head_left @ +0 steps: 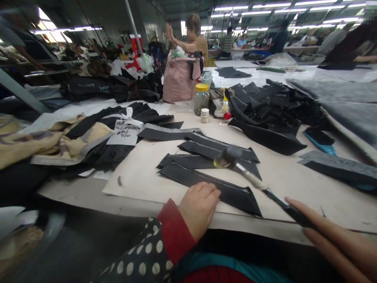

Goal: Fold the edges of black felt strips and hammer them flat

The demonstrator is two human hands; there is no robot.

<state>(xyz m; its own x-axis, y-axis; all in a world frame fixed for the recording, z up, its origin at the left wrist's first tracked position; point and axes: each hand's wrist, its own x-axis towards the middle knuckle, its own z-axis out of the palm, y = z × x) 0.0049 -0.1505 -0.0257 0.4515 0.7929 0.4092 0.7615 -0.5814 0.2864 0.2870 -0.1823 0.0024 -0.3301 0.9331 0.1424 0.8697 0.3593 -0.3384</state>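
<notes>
My left hand (pixel 198 207) rests on the near end of a long black fabric strip (pixel 212 185) on the table, fingers curled down against it. My right hand (pixel 332 232) comes in from the lower right and grips the dark handle of a hammer (pixel 253 179). The hammer's round black head (pixel 229 156) hovers over several overlapping black strips (pixel 206 151) in the middle of the table. My left sleeve is red-cuffed with white polka dots.
A heap of black cut pieces (pixel 265 106) lies at the right, bundled black and tan fabric with a paper tag (pixel 123 133) at the left. A yellow-lidded jar (pixel 202 98), a small white bottle (pixel 204 115) and a pink bag (pixel 178 78) stand behind. Other people work at far tables.
</notes>
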